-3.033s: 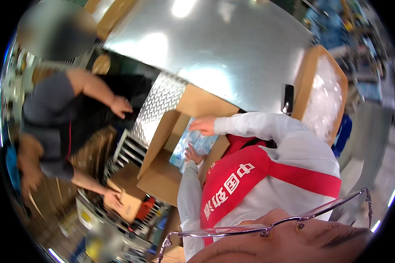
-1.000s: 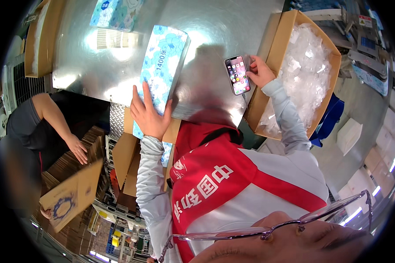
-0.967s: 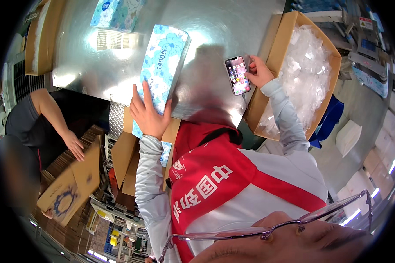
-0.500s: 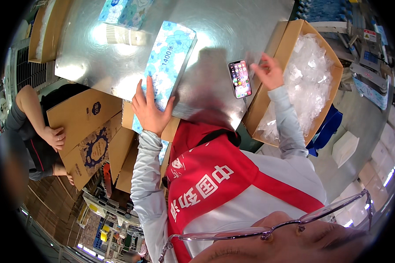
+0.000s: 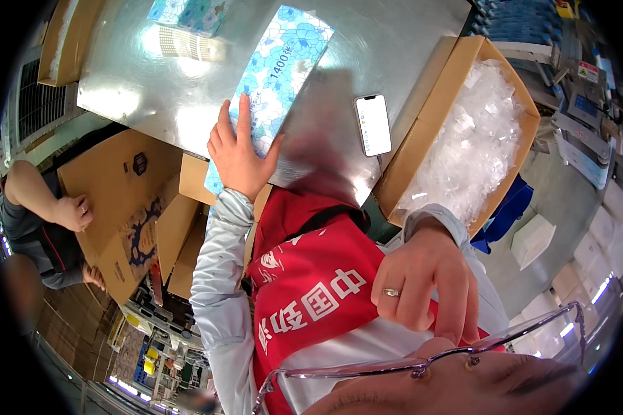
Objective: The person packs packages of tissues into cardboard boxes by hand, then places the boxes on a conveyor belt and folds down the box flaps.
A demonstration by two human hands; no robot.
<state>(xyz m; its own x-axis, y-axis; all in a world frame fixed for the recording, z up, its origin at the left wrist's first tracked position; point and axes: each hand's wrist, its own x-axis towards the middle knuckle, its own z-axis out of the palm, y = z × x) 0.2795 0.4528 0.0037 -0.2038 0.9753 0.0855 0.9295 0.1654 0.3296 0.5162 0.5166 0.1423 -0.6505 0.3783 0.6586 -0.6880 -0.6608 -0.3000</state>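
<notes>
A long pack of tissues (image 5: 284, 62), blue and white with flowers, lies slanting over the table's near edge. My left hand (image 5: 242, 159) rests on its near part, fingers stretched and thumb spread to the right side. My right hand (image 5: 426, 280), with a ring on one finger, is raised close to my glasses (image 5: 367, 370). Its fingers are curled downward and I see nothing in them; some fingertips are hidden. A phone (image 5: 372, 124) with a bright white screen lies on the table, right of the tissue pack.
Right of the metal table (image 5: 118, 76) stands a carton (image 5: 422, 131) of clear plastic pieces (image 5: 474, 131). Another tissue pack (image 5: 187, 15) lies at the back. At left, a co-worker's hand (image 5: 73, 212) holds a cardboard box (image 5: 111, 173). A white box (image 5: 533, 242) is at right.
My right hand has left the phone's side and come up near my glasses. The phone's screen changed from icons to mostly white. The tissue pack and my left hand have shifted farther away.
</notes>
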